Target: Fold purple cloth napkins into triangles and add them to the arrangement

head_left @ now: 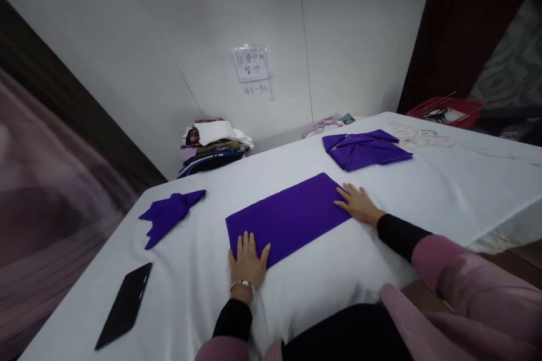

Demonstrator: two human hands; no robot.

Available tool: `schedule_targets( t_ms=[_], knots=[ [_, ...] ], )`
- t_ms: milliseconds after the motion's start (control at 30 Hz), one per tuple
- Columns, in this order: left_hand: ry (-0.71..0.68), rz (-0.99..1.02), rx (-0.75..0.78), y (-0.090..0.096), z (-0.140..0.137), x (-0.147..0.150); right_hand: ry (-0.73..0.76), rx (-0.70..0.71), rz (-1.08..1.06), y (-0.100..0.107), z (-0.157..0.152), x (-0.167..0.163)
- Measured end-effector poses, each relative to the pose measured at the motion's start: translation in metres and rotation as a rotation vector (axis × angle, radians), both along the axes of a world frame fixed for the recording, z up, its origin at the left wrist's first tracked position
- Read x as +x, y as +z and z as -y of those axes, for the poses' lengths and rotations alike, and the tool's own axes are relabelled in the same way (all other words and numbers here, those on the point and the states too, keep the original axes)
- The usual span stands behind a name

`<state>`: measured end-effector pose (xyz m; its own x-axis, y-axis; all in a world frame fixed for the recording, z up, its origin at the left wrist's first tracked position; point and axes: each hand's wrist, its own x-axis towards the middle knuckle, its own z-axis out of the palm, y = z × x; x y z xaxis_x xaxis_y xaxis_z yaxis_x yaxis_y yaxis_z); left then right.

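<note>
A purple cloth napkin (292,211), folded into a long rectangle, lies flat on the white-covered table (190,293) before me. My left hand (248,265) rests on its near left corner, fingers spread and pressed flat. At the right end, my right hand (358,203) lies open with its fingertips on the cloth's edge. To the left sits a purple napkin folded into a pointed shape (171,211). Several more folded purple napkins (364,149) lie beyond my right hand, overlapping so that I cannot tell each one apart.
A dark tablet or phone (126,304) lies at the left front. Stacked folded clothes (214,146) stand against the wall, below a handwritten sign (250,65). More cloth (328,126) lies at the back. On the far right are a red basket (466,113) and pale loose cords (427,138).
</note>
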<state>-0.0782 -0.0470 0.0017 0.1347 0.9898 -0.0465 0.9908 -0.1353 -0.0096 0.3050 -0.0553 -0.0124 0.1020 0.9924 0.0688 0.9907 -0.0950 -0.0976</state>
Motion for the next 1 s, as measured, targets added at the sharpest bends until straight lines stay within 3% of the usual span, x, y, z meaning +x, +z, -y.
schedule_targets(
  t_ms=[100,167,333,467,600,733,1000],
  knots=[
    [-0.004,0.012,0.001,-0.001,-0.001,0.0,-0.125,0.039,0.105,0.0,0.009,0.034],
    [-0.02,0.02,-0.004,-0.003,-0.003,-0.002,-0.109,0.088,0.117,0.005,0.011,0.024],
    [0.003,0.029,-0.011,0.001,-0.006,-0.002,0.151,0.098,-0.071,0.025,0.001,-0.074],
    [-0.019,0.033,0.054,0.012,-0.006,0.021,0.385,0.051,-0.214,0.03,-0.01,-0.158],
    [-0.035,0.016,0.064,0.012,-0.007,0.047,0.456,0.039,-0.253,0.023,-0.019,-0.194],
    [0.003,0.024,0.033,-0.003,-0.011,0.038,0.446,0.036,-0.243,0.015,-0.02,-0.167],
    [0.054,-0.089,0.046,-0.017,-0.012,-0.054,0.088,-0.003,-0.078,0.003,-0.001,-0.013]
  ],
)
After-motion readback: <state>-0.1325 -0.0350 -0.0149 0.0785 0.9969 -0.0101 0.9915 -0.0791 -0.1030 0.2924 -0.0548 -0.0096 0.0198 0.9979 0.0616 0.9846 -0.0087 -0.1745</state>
